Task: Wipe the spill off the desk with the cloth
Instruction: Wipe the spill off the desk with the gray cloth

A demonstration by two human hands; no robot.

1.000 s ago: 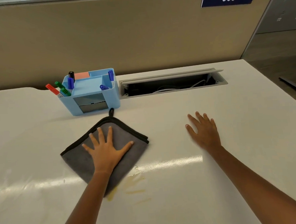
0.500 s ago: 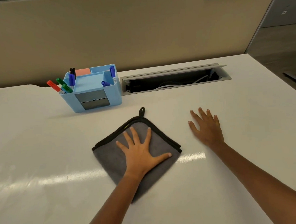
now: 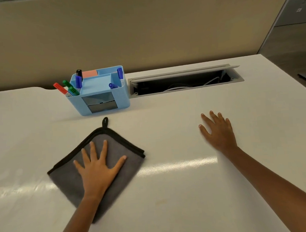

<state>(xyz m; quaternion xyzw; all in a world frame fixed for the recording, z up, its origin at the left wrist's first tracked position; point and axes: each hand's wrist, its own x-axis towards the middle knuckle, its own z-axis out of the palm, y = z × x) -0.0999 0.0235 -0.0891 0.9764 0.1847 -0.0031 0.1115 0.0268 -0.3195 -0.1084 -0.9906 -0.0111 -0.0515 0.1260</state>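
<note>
We press one cloth point(image 3: 115, 153) under our flat left hand point(image 3: 96, 169); right hand point(image 3: 218, 132) splayed, empty; one organizer point(image 3: 101, 93) just beyond.

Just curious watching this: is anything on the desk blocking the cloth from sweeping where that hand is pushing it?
Nothing visible. The left hand lies flat on the grey cloth, with bare desk around it. The blue organizer stands beyond it, apart.
</note>
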